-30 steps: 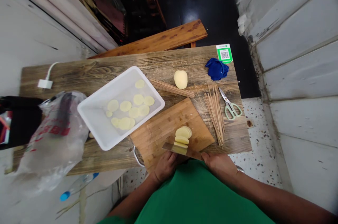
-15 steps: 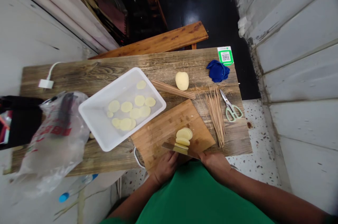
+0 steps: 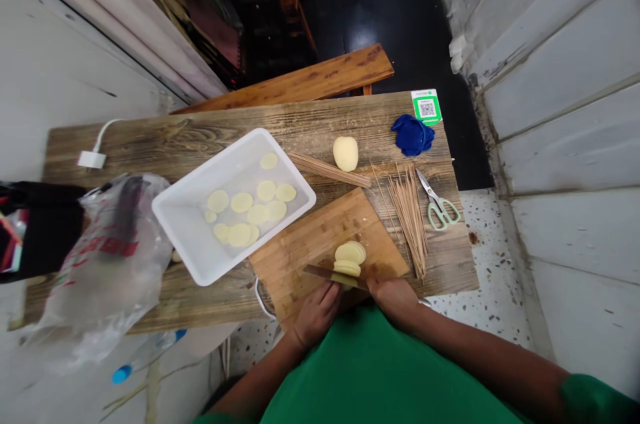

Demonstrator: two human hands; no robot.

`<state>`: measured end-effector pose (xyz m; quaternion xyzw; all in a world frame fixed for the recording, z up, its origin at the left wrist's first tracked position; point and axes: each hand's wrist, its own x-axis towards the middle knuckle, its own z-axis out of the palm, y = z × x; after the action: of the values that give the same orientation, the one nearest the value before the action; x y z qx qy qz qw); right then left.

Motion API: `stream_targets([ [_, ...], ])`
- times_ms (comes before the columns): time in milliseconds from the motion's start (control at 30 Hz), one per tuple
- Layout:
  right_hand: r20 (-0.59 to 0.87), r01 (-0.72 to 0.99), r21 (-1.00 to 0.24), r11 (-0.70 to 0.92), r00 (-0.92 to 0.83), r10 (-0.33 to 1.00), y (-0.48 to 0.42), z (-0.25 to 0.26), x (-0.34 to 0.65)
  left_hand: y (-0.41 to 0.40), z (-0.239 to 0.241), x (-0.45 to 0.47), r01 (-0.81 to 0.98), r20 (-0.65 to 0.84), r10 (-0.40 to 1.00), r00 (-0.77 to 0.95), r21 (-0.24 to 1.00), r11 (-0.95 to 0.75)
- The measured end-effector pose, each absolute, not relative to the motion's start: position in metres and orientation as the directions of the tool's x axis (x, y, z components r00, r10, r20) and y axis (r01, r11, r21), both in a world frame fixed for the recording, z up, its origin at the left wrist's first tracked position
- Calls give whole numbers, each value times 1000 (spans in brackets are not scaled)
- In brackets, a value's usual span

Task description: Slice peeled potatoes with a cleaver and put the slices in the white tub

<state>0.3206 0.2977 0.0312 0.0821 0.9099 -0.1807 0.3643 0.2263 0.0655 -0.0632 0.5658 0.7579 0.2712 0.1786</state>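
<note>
Low in the middle of the frame, a half-sliced potato [image 3: 349,259] is seen on a wooden cutting board [image 3: 310,241], just above both hands. Its cut slices are fanned away toward the upper part of the frame, so its long axis runs from the near board edge upward. The uncut end lies nearest the body.

A knife [image 3: 325,273] is laid across that axis. Its handle is gripped in the closed right hand [image 3: 395,297], and its blade is stretched leftward over the near end of the potato. The left hand [image 3: 316,315] is placed just below the blade, fingers bent toward the potato. Whether anything is actually pinched cannot be told, since the blade covers the contact. Both hands are close to the potato, the right one slightly higher in the frame.

To the left of the board, a white tray [image 3: 173,237] holding loose slices [image 3: 245,211] is set touching the board's corner. Above the board, a whole peeled potato [image 3: 345,153] is placed beside a bundle of skewers [image 3: 327,169]. Further skewers and scissors [image 3: 439,205] are spread to the right.
</note>
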Motion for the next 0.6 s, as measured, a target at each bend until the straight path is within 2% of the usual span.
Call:
stream_targets([
  [133,-712,264,-268,927,-702,-6,300,32,318,66,-65,227,732,-6,951,-309,637,242],
  [400,-750,303,-263,916,-661,3,306,88,328,63,-62,228,621,-142,933,-330,711,328],
  [600,-765,344,-254,904,-643,29,307,93,330,67,-54,223,598,-177,934,-311,727,337],
])
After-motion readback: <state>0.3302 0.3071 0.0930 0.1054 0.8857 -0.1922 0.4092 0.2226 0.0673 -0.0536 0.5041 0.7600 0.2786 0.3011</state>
